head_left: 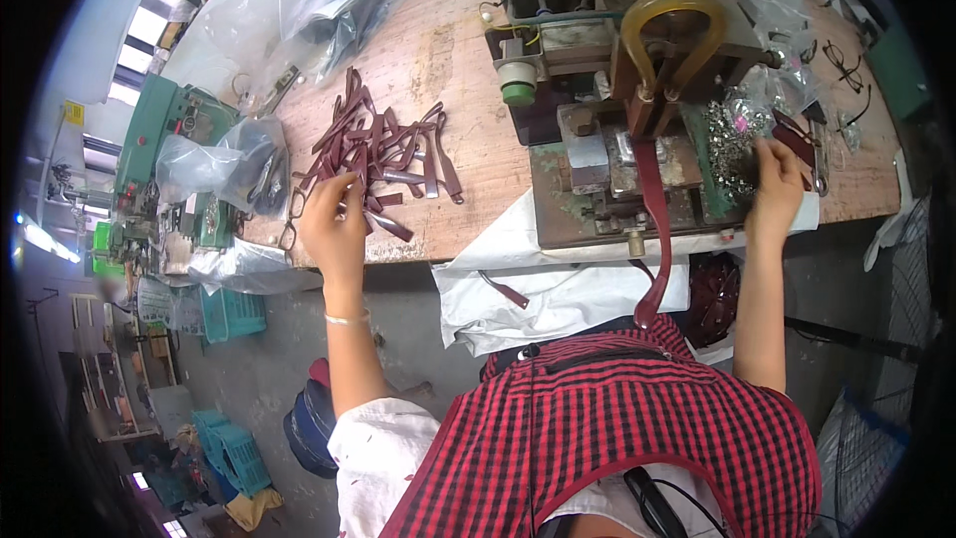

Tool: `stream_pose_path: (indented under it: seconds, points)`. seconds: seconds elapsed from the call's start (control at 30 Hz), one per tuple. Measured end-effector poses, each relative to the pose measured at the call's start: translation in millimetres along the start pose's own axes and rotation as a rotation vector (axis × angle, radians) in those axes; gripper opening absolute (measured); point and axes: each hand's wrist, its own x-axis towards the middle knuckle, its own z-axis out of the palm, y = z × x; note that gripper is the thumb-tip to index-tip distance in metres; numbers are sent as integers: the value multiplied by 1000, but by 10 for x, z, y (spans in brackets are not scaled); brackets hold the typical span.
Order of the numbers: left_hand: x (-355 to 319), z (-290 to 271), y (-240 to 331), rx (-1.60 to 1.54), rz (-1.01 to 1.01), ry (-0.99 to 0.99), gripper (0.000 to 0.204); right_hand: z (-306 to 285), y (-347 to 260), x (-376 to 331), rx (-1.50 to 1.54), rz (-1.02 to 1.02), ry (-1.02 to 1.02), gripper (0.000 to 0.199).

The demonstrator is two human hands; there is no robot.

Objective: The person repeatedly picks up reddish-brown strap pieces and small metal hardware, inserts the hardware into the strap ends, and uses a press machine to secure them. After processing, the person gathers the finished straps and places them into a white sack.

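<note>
My left hand (335,224) is at the near edge of a loose heap of dark red eyeglass temples (373,147), fingers bent but apart, with no temple visibly gripped. My right hand (777,194) reaches to a pile of tiny shiny metal parts (732,144) at the right of the bench machine (573,194). Its fingers are pinched together; whatever lies between them is too small to make out. One dark red temple (654,201) stands out from beneath the machine's head, its curved tip hanging toward my checked apron. Neither hand touches it.
Above that temple rises a yellowish looped tube (675,2). A white cloth (568,301) hangs below the table edge with another temple (505,289) on it. Plastic bags (329,15) lie at the back left; a green machine (164,134) stands left. Eyeglass frames (844,67) lie far right.
</note>
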Motion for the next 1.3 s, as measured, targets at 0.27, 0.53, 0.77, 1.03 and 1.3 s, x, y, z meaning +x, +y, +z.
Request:
stream_pose_path:
  seconds: [0.27,0.53,0.77,1.03,1.3]
  points:
    - [-97,937,-620,249,123,-429,34,376,-207,-29,-340,-160,-178,18]
    - [-107,759,-75,-68,110,-413,13,-117,-631,-331,-468,-131,-270,18]
    - [-54,983,-6,-996,-774,-299,18,827,-1062,-529,-189,-241,-532,20]
    - [-229,982,676,-1699,-1031,-317,12,1004,-1120,-709,173,90,-607,37]
    - [-1,469,1851,-882,393,103,15,722,-1253,-827,-112,-212,-664,52]
